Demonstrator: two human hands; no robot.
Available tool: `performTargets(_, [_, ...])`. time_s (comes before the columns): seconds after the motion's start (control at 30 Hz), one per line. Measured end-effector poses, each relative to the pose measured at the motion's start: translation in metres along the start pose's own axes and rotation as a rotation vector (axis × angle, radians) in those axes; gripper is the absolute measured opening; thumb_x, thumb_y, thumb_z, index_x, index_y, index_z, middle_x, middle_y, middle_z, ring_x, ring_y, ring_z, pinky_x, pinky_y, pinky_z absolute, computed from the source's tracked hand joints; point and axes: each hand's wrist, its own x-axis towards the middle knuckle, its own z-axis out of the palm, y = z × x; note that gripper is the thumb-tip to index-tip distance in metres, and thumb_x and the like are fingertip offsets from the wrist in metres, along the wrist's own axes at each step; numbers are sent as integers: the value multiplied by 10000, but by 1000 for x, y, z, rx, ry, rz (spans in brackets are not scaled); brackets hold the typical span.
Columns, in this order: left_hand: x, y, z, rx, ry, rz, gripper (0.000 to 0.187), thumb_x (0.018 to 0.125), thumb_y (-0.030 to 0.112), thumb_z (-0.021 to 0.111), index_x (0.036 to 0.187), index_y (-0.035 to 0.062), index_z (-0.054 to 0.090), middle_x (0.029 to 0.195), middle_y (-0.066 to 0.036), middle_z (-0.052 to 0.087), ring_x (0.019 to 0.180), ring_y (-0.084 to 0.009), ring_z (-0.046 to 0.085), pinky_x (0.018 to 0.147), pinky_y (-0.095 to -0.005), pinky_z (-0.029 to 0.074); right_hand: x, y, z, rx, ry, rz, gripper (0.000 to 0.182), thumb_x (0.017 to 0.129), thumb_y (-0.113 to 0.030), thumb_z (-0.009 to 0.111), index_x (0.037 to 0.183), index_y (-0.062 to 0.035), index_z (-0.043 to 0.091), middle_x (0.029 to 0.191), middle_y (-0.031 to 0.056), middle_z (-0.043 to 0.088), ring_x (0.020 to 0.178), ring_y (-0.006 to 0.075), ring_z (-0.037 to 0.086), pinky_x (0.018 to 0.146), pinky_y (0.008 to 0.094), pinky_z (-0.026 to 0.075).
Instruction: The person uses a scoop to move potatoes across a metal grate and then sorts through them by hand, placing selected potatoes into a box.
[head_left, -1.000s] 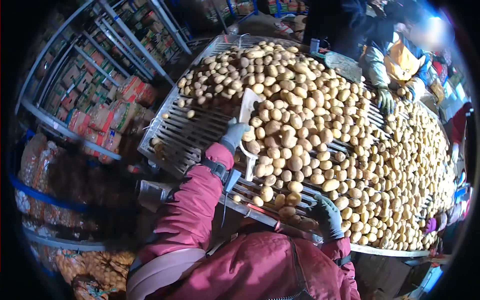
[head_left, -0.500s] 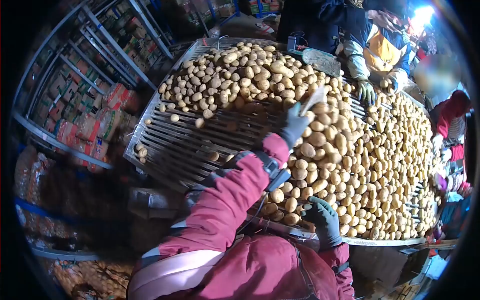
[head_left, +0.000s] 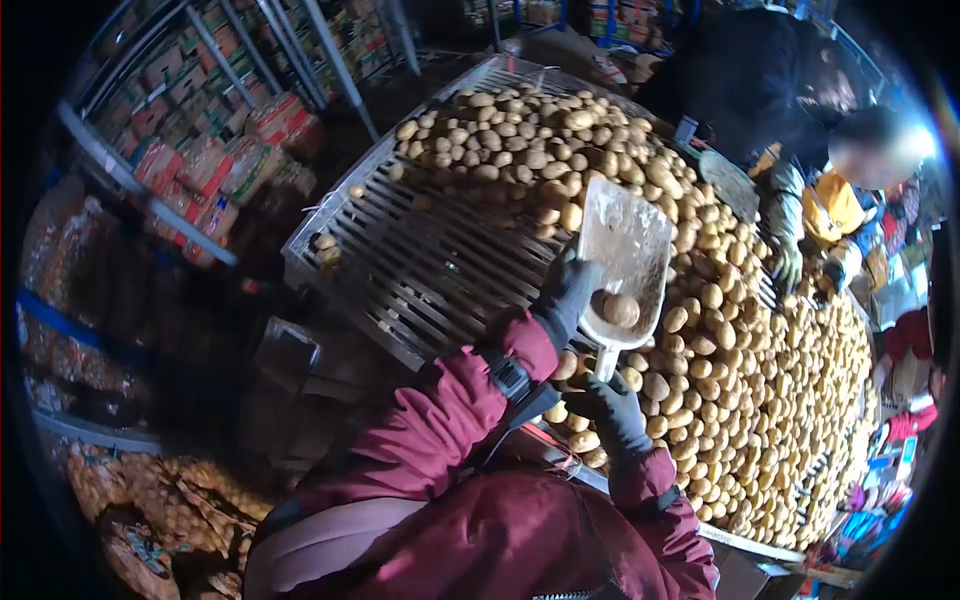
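Observation:
A pale, dirty scoop is tilted over the potatoes, with one potato lying in its lower part. My left hand, in a dark grey glove, is closed on the scoop's left edge. My right hand, in a similar glove, is wrapped round the short white handle at the bottom. Beneath lies a slatted metal table, its slats bare on the left and heaped with potatoes at the back and right.
Across the table a person in dark clothes leans over; a gloved hand touches the potatoes. A green-grey scoop lies on the heap. Stacked boxes stand at the left behind metal rails, with net sacks at the lower left.
The view has turned, shifting the table rightward. The scoop, blurred before while potatoes tumbled near it, is now close to me and nearly emptied. My right hand has closed on its handle.

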Motion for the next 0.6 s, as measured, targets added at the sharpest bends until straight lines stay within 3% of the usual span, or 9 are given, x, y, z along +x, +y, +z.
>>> performTargets(0.13, [-59,29,-63,-60,-26,-32,419,884,211,649,1230,-20,600,1084,-126,687,1002,-213,635,854,-370,531,45,19,61,1,-21,29,195,895,-89,649,1062,7,684,869,72,701,686,183,665,627,326,553])
performTargets(0.2, [-81,19,-91,-116,0,-75,558,874,223,744,1338,-17,545,1203,-135,655,1126,-201,600,925,-345,526,115,101,40,-554,-167,-319,164,891,-76,650,1023,17,681,868,85,701,690,198,680,635,330,565])
performTargets(0.23, [-86,14,-106,-130,11,-99,561,873,213,738,1345,-17,539,1210,-141,653,1130,-210,602,928,-349,526,136,143,32,-496,-276,-272,158,903,-70,637,1025,27,666,870,100,701,712,210,696,654,333,577])
performTargets(0.27, [-89,10,-126,-127,33,-113,564,872,203,733,1352,-17,533,1217,-147,650,1135,-219,603,932,-354,526,113,109,80,-536,-372,-389,168,920,-67,625,1044,42,655,866,114,703,724,226,710,677,333,585])
performTargets(0.33, [-85,3,-167,-110,100,-135,570,870,183,721,1367,-16,521,1230,-160,645,1143,-237,605,938,-363,526,90,42,135,-124,-522,272,179,935,-73,621,1077,34,645,901,99,702,775,197,709,703,313,581])
performTargets(0.4, [-74,-8,-219,-42,198,-123,578,868,163,709,1381,-16,509,1244,-172,641,1152,-256,608,945,-372,526,99,49,151,-290,-606,280,349,988,-167,651,1297,-8,609,1024,49,704,904,121,679,769,277,572])
performTargets(0.5, [-35,-28,-314,144,399,-42,592,865,133,691,1402,-15,491,1265,-190,633,1165,-283,611,955,-386,526,164,133,81,-377,-668,0,445,1001,-156,638,1387,38,533,1110,111,702,976,179,696,855,332,588])
performTargets(0.53, [-18,-30,-351,221,470,-3,597,864,123,685,1409,-15,485,1272,-196,631,1169,-292,613,958,-391,526,129,66,106,-237,-669,37,427,1001,-127,616,1377,58,531,1149,154,695,997,223,701,868,358,596])
performTargets(0.6, [21,-32,-427,381,592,89,607,862,103,673,1424,-15,473,1286,-208,626,1178,-310,615,964,-400,526,113,47,77,-403,-489,54,405,994,-95,595,1370,48,542,1130,175,702,968,262,715,855,378,608])
